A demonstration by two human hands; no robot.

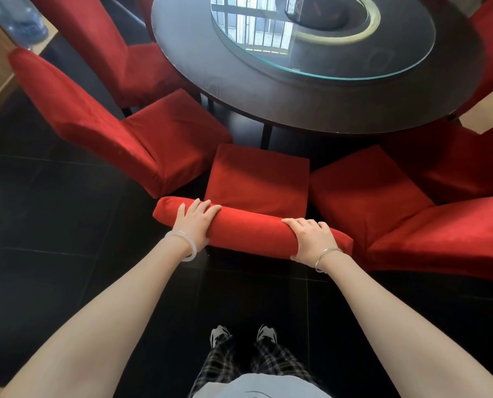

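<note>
Plaid trousers stand just behind the red chair, which faces the round table on the far side, between neighbouring chairs. Left hand and right hand both clamp its padded top rail, fingers wrapped over. It is probably fairly heavy, and the soft slipcover may slide, so squeeze through to the stiff frame.

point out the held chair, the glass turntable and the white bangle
held chair (251, 228), head view, middle of backrest top
glass turntable (253, 33), head view, left of glass surface
white bangle (192, 247), head view, outer band
</note>
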